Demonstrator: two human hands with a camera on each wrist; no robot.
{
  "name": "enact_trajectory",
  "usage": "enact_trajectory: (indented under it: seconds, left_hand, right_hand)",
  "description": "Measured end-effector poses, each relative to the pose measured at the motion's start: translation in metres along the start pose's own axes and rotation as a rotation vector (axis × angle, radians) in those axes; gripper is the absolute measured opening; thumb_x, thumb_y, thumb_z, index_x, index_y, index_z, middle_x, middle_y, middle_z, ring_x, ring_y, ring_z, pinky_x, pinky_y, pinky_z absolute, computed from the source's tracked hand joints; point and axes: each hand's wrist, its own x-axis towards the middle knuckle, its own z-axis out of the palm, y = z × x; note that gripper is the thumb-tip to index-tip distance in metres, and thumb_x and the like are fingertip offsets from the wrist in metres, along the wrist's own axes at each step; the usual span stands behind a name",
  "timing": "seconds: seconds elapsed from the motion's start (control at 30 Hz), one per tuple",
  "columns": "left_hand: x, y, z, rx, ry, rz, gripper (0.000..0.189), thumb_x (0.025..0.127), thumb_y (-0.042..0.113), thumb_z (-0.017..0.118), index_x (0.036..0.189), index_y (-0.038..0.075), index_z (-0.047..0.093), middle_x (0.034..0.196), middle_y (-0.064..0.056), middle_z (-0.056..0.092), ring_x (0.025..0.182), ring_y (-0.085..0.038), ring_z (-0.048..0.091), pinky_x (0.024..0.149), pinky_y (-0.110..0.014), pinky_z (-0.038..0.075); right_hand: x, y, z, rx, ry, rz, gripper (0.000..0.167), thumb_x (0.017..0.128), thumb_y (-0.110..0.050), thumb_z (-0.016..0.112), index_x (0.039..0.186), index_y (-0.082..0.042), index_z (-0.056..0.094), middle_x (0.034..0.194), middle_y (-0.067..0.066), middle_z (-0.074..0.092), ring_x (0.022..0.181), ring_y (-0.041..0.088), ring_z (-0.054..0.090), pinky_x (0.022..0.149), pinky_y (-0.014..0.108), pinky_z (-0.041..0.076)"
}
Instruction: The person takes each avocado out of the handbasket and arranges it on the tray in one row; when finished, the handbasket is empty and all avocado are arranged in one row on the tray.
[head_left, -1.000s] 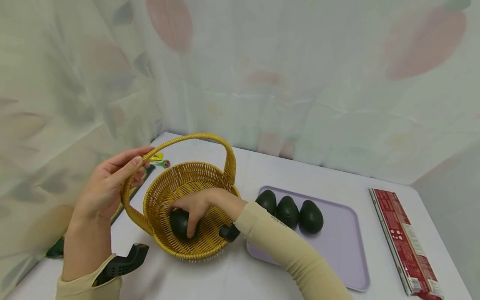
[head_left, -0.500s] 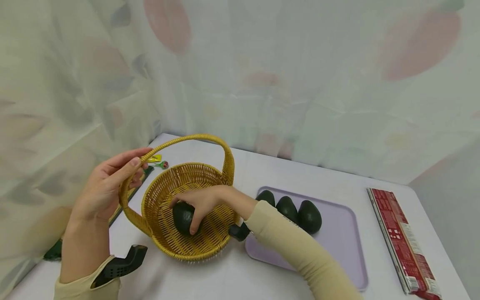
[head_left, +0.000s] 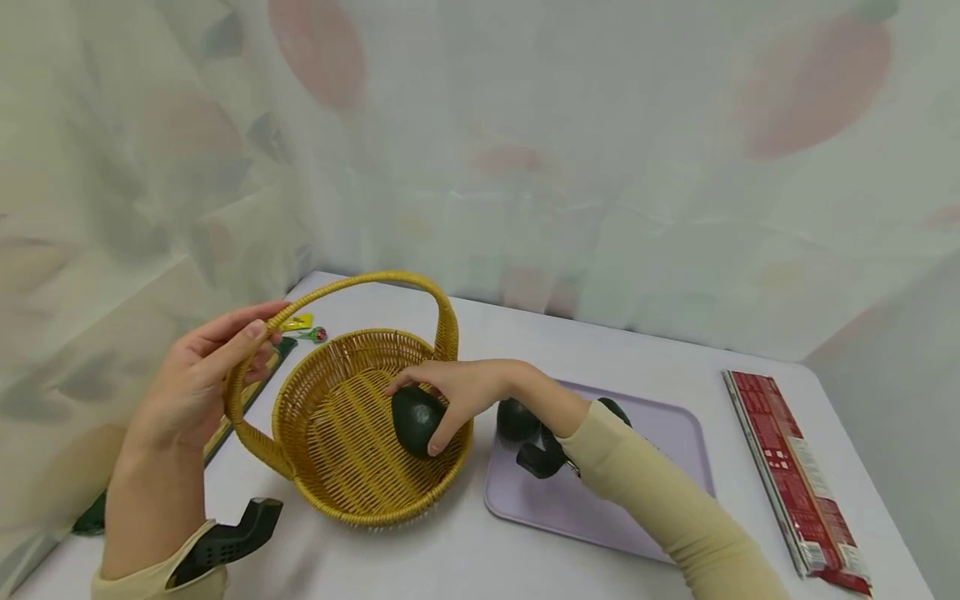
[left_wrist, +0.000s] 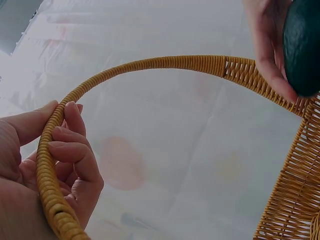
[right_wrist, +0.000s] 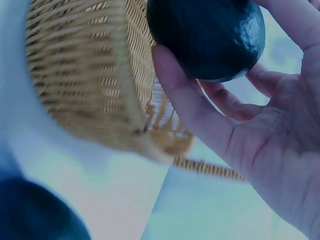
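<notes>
A yellow wicker basket (head_left: 341, 450) stands on the white table, its hoop handle (head_left: 352, 283) raised. My left hand (head_left: 198, 375) grips the handle (left_wrist: 50, 165) on its left side, fingers curled round it. My right hand (head_left: 457, 392) holds a dark green avocado (head_left: 415, 419) above the basket's right rim; the right wrist view shows the avocado (right_wrist: 207, 35) in my fingertips (right_wrist: 170, 65) beside the basket wall (right_wrist: 85, 75). Two more avocados (head_left: 517, 418) lie on a lilac tray (head_left: 660, 433), partly hidden behind my right wrist.
A long red package (head_left: 795, 467) lies at the table's right edge. A small yellow and green packet (head_left: 303, 325) and a dark flat strip (head_left: 240, 400) lie behind the basket on the left. A patterned translucent curtain (head_left: 562, 150) hangs close behind the table.
My right hand has lifted the avocado from the basket's floor and carried it right, up to the right rim. The left hand has kept its hold on the handle.
</notes>
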Motion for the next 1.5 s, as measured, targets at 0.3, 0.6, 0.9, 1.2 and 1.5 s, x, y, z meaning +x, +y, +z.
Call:
enact_trajectory:
  seconds: [0.3,0.6,0.9,1.2,1.5]
  left_hand:
    - [0.0,-0.001,-0.006,-0.008,-0.004,0.001,0.033,0.102,-0.002,0.042,0.127,0.001,0.063,0.092,-0.006,0.064,0.075,-0.013,0.054,0.064,-0.019,0.051]
    - [0.0,-0.003,-0.012,-0.031,-0.022,0.014,0.034,0.102,-0.004,0.039,0.128,-0.002,0.061,0.093,-0.008,0.064,0.074,-0.015,0.053,0.062,-0.02,0.048]
    - [0.0,-0.005,-0.015,-0.052,-0.031,0.021,0.035,0.102,-0.005,0.037,0.129,-0.003,0.06,0.092,-0.009,0.064,0.074,-0.015,0.053,0.06,-0.022,0.047]
    - [0.001,-0.006,-0.014,-0.092,-0.039,0.013,0.035,0.102,-0.006,0.037,0.129,-0.003,0.06,0.094,-0.01,0.064,0.074,-0.015,0.054,0.06,-0.022,0.047]
    - [0.001,-0.006,-0.014,-0.124,-0.044,0.021,0.036,0.102,-0.007,0.035,0.129,-0.005,0.059,0.095,-0.012,0.065,0.074,-0.015,0.054,0.06,-0.022,0.048]
  right_hand:
    - [-0.041,0.009,-0.003,0.057,0.068,0.014,0.082,0.077,-0.027,0.083,0.145,-0.021,0.037,0.143,-0.005,0.039,0.127,0.006,0.036,0.103,0.027,0.037]
    - [-0.085,0.026,0.001,0.134,0.175,0.116,0.083,0.076,-0.03,0.085,0.145,-0.025,0.039,0.141,-0.014,0.038,0.121,0.014,0.045,0.101,0.032,0.04]
    - [-0.128,0.042,0.006,0.184,0.252,0.188,0.078,0.077,-0.032,0.083,0.142,-0.031,0.039,0.147,-0.011,0.036,0.128,0.023,0.04,0.103,0.041,0.037]
    - [-0.169,0.055,0.015,0.205,0.316,0.25,0.08,0.079,-0.031,0.082,0.145,-0.026,0.038,0.147,-0.009,0.036,0.126,0.028,0.042,0.097,0.046,0.041]
    - [-0.213,0.066,0.026,0.239,0.388,0.325,0.077,0.079,-0.029,0.082,0.142,-0.034,0.04,0.145,-0.005,0.037,0.127,0.033,0.04,0.089,0.045,0.046]
